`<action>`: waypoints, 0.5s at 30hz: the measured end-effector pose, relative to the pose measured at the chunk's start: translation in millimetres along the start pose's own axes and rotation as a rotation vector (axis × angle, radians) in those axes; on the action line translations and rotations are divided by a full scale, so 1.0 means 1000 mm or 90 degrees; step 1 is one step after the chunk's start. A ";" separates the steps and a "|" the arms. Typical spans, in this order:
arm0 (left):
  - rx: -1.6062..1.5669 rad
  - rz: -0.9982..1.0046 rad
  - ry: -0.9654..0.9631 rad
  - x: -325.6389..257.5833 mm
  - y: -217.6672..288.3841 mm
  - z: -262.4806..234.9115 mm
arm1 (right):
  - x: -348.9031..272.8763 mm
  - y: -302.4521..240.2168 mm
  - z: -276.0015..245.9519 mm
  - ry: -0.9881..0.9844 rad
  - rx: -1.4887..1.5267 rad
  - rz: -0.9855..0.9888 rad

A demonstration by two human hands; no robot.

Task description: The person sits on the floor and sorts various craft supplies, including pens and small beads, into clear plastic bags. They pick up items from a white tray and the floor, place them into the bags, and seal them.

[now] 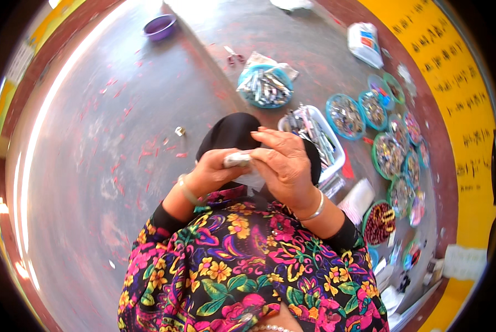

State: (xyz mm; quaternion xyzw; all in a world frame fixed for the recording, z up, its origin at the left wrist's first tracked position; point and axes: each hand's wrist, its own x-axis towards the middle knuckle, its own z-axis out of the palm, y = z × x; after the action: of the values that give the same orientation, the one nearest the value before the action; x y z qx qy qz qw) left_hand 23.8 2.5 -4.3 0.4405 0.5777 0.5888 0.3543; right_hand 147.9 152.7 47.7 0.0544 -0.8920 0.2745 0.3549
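Above my dark-clothed lap (230,130), my left hand (215,169) is closed round a small whitish bundle (237,160). I cannot make out what kind of thing it is. My right hand (285,169) meets the bundle's right end with a bent index finger, while its other fingers stretch forward. The thumb and whatever it presses on are hidden. Below the hands, a pale, see-through sheet (252,180) shows between the wrists.
A blue basket (265,105) of silvery strips stands ahead, with scissors (234,55) beyond. By my right knee is a white bin (336,164) of long pieces. Several round baskets, one blue-rimmed (345,136), line the right wall. A purple basin (159,28) sits far left.
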 end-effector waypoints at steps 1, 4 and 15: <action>0.032 0.008 0.013 0.000 0.005 0.000 | 0.000 0.000 -0.003 0.015 -0.020 0.010; -0.103 -0.006 0.055 -0.002 0.009 0.000 | -0.002 0.003 -0.014 0.026 0.009 0.165; -0.345 -0.020 0.191 0.008 0.003 0.021 | -0.036 0.013 0.010 0.155 0.069 0.113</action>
State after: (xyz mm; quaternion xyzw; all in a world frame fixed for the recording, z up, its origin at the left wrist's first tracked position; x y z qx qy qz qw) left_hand 40.6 17.1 -2.0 0.2289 0.4526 0.7742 0.3786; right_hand 164.9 154.9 12.4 -0.0395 -0.8277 0.3570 0.4312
